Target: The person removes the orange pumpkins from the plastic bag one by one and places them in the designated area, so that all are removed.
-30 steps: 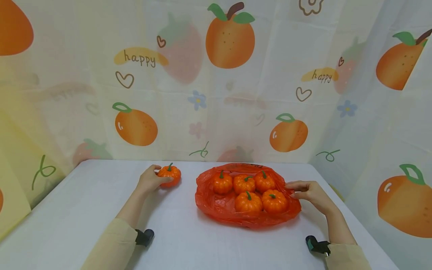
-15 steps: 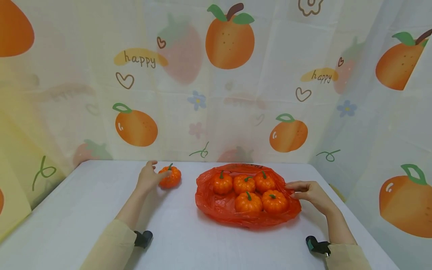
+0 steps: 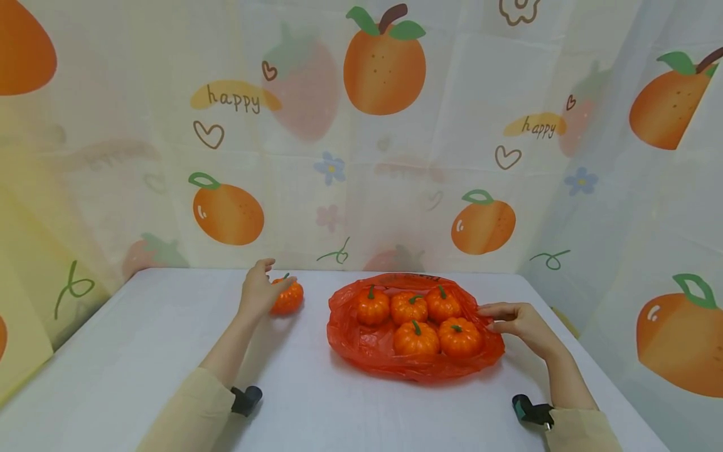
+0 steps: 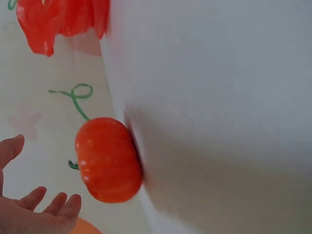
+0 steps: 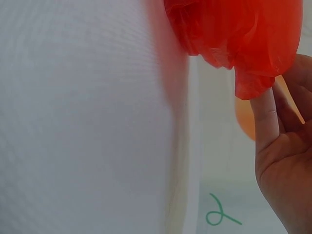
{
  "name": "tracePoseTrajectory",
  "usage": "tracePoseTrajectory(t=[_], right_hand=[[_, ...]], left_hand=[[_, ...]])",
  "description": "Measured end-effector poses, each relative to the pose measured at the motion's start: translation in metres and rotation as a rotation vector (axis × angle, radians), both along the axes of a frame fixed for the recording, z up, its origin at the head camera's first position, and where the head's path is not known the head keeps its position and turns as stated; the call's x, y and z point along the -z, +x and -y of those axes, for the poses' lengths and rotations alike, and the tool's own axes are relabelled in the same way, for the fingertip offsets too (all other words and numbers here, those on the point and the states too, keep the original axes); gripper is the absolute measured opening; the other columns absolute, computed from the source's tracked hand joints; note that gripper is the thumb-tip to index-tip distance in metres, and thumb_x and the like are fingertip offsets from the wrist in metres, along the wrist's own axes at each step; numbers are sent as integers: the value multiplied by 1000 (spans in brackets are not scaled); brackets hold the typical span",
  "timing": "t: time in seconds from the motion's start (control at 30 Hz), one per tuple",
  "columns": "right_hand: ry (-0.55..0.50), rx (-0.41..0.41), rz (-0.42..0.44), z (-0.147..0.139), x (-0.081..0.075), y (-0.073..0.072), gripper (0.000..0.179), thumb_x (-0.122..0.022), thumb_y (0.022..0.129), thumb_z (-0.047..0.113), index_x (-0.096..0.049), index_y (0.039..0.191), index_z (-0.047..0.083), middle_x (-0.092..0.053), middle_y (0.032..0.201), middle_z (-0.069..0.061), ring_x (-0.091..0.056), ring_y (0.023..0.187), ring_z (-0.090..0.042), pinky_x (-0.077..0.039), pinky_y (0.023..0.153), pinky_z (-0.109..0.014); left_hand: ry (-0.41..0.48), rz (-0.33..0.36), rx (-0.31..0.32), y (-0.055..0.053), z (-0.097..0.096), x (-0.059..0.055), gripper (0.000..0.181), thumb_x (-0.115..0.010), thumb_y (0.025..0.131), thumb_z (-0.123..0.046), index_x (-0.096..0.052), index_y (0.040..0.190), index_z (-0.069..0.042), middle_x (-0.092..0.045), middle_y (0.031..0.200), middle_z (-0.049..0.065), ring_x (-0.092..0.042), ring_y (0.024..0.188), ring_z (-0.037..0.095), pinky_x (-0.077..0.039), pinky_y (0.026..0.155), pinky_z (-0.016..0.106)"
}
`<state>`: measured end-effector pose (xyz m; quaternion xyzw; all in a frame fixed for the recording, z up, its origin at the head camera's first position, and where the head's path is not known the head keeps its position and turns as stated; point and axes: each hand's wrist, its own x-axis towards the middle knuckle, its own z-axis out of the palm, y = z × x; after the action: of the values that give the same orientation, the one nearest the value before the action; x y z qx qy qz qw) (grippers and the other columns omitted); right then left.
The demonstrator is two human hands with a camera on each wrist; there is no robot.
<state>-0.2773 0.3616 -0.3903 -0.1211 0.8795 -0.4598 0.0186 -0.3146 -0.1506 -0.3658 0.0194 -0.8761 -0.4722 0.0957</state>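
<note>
A small orange pumpkin [image 3: 289, 298] with a green stem sits alone on the white table. My left hand [image 3: 261, 290] hovers just over its left side in the head view and covers part of it. In the left wrist view a gap shows between the pumpkin [image 4: 109, 161] and the spread fingers [image 4: 68, 207]. To the right lies a red plastic bag [image 3: 369, 361], its mouth spread wide around several more pumpkins [image 3: 416, 339]. My right hand [image 3: 525, 326] pinches the bag's right rim between thumb and fingers, also seen on the red bag [image 5: 258, 83] in the right wrist view.
A white cloth covers the table [image 3: 316, 414]. Behind it hangs a curtain [image 3: 361, 207] printed with fruit, close to the table's back edge. Black wrist mounts [image 3: 246, 400] stick out from both sleeves.
My left hand has let go of the lone pumpkin and lifted a little, its fingers spreading. The pumpkin stays in place. My right hand and the bag have not visibly moved.
</note>
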Motion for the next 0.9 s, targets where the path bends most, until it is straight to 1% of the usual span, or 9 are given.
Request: tracePoseTrajectory(t=[0.1, 0.23, 0.43, 0.57, 0.67, 0.8, 0.9], right_hand=[[-1, 2, -4, 0, 0, 0, 35, -65, 88, 12, -69, 121, 3, -63, 133, -23, -55, 102, 17, -54, 85, -16], [1, 4, -6, -1, 1, 1, 34, -65, 88, 12, -69, 121, 3, -63, 133, -23, -55, 103, 17, -53, 86, -15], [-1, 3, -9, -1, 0, 1, 34, -65, 88, 12, -69, 121, 3, -63, 133, -23, -55, 102, 18, -53, 85, -15], [-1, 3, -6, -1, -1, 2, 34, -65, 88, 12, -69, 121, 3, -63, 133, -23, -55, 102, 18, -53, 85, -15], [6, 4, -4, -1, -1, 2, 35, -65, 88, 12, -69, 122, 3, -63, 133, -23, -57, 104, 15, -54, 86, -16], [13, 5, -6, -1, -2, 2, 35, -65, 89, 13, -69, 122, 4, -63, 133, -22, -59, 108, 9, -54, 86, -16], [11, 9, -12, -1, -1, 3, 34, -64, 89, 13, -70, 121, 4, -64, 133, -21, -58, 107, 11, -53, 86, -16]], left_hand=[[15, -19, 21, 1, -9, -5, 71, -66, 92, -23, -32, 148, 5, -38, 151, 30, -38, 139, 46, -35, 117, 55], [22, -47, 56, 4, -25, -12, 70, -67, 91, -23, -34, 147, 3, -39, 151, 27, -40, 139, 44, -38, 115, 56], [4, -101, 101, 14, -49, -25, 70, -69, 90, -25, -37, 146, -1, -41, 151, 20, -40, 139, 40, -40, 113, 56], [-2, -126, 141, 21, -65, -31, 69, -71, 89, -24, -38, 146, -3, -42, 150, 19, -42, 138, 40, -43, 110, 56], [12, -139, 181, 25, -77, -32, 68, -73, 88, -25, -41, 145, -4, -44, 149, 17, -43, 137, 39, -44, 110, 56], [44, -143, 246, 31, -94, -30, 68, -75, 87, -25, -43, 144, -5, -44, 150, 15, -45, 137, 38, -45, 110, 54], [55, -145, 293, 34, -106, -28, 68, -76, 87, -25, -44, 144, -4, -46, 149, 15, -48, 135, 38, -45, 110, 53]])
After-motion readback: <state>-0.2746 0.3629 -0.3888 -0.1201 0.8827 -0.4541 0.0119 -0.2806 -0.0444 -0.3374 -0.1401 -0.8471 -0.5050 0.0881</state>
